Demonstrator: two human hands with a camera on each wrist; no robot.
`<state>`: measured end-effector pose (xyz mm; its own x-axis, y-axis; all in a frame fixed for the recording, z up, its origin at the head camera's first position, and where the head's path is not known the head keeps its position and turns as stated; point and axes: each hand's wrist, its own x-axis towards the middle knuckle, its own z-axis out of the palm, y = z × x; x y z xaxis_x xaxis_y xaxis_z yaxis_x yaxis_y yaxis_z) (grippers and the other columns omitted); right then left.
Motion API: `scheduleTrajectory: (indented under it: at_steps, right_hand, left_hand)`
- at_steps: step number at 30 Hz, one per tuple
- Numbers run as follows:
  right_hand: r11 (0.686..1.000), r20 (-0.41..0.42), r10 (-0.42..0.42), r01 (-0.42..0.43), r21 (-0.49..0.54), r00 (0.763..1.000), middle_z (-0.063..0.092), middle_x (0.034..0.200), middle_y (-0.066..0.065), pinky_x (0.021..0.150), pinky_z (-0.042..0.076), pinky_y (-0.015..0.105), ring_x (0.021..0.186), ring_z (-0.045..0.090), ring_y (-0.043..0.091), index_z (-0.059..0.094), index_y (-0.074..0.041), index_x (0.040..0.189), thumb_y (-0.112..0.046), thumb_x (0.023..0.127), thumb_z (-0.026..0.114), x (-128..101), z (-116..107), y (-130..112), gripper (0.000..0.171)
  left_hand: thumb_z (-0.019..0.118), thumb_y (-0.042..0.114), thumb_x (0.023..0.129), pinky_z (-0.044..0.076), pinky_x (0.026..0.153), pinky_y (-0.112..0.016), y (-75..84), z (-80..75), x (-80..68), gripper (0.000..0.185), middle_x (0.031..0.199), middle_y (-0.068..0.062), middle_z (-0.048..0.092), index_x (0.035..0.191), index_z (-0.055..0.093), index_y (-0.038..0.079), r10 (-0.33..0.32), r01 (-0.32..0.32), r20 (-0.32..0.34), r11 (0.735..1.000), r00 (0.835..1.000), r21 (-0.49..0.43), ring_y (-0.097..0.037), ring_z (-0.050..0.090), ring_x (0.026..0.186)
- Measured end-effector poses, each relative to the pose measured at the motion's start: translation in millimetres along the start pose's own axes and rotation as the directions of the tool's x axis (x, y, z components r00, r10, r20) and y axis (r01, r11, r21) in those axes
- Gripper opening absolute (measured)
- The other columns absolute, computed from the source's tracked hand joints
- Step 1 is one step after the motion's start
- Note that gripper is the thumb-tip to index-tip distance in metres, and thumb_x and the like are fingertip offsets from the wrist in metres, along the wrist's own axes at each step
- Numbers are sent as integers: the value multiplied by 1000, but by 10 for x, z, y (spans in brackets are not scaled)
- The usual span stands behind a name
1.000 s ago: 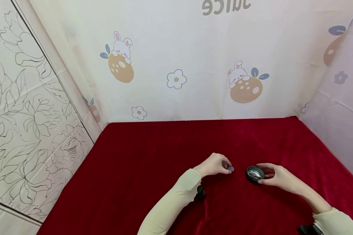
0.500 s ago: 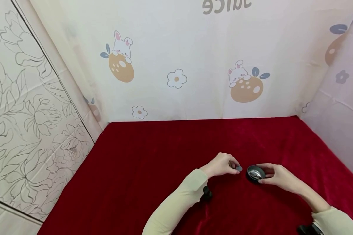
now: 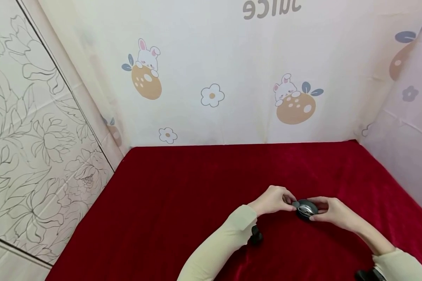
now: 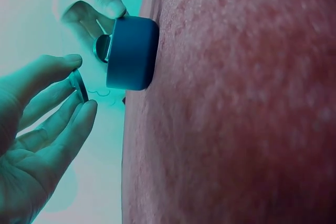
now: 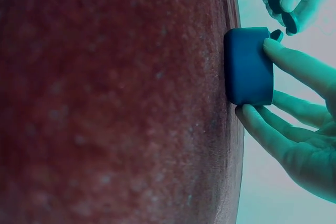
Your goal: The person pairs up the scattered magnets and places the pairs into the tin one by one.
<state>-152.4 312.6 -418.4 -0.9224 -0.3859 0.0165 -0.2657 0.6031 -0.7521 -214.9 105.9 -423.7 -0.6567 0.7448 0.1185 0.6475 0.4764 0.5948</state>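
Note:
A small round dark container (image 3: pixel 305 209) with a shiny metal inside stands on the red cloth (image 3: pixel 197 195). My right hand (image 3: pixel 332 212) holds its side between thumb and fingers; the same container (image 5: pixel 249 66) shows in the right wrist view. My left hand (image 3: pixel 276 200) pinches a small flat grey disc (image 3: pixel 295 204) at the container's left rim. In the left wrist view the disc (image 4: pixel 80 85) sits between thumb and fingertips, just off the container (image 4: pixel 131 53).
The red cloth covers the whole table. Patterned fabric walls (image 3: pixel 232 78) close in the back and right side; a floral panel (image 3: pixel 31 136) stands at the left. A small black object (image 3: pixel 256 236) shows under my left forearm, and another (image 3: pixel 367 275) by my right sleeve.
My left hand has carried the grey disc rightward, from apart from the container to its left rim. The right hand has kept its hold on the container.

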Motion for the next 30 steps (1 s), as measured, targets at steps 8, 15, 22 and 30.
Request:
scheduleTrajectory:
  at_steps: [8,15,22,30]
  right_hand:
    - [1000,-4,-26,26,-4,1000,58,100,24,63,48,18,80,59,6,50,16,111,-14,73,72,25,10,-10,53]
    - [1000,-7,-7,7,-12,1000,58,101,24,63,48,19,80,59,5,50,16,111,-17,73,72,36,17,-23,55]
    - [1000,8,-11,12,-4,1000,57,102,25,63,49,20,81,60,7,47,18,112,-14,74,71,11,13,-17,55]
    - [999,-7,-44,44,10,999,57,101,26,62,49,20,79,59,5,47,19,111,-11,74,70,-11,3,-7,53]
  left_hand:
    - [70,22,76,37,59,-3,35,64,49,20,77,13,59,94,69,14,-3,3,7,1000,1000,-14,11,47,64]
    - [70,22,76,37,60,-2,51,97,95,20,76,13,60,95,69,14,5,-5,2,999,1000,-35,12,47,64]
    - [70,22,76,37,58,-2,107,157,130,20,77,13,62,95,69,14,10,-11,-12,999,1000,-47,13,46,64]
    - [69,24,76,38,58,-3,166,191,148,23,80,13,63,97,69,15,-43,41,-22,996,999,-83,13,47,65]
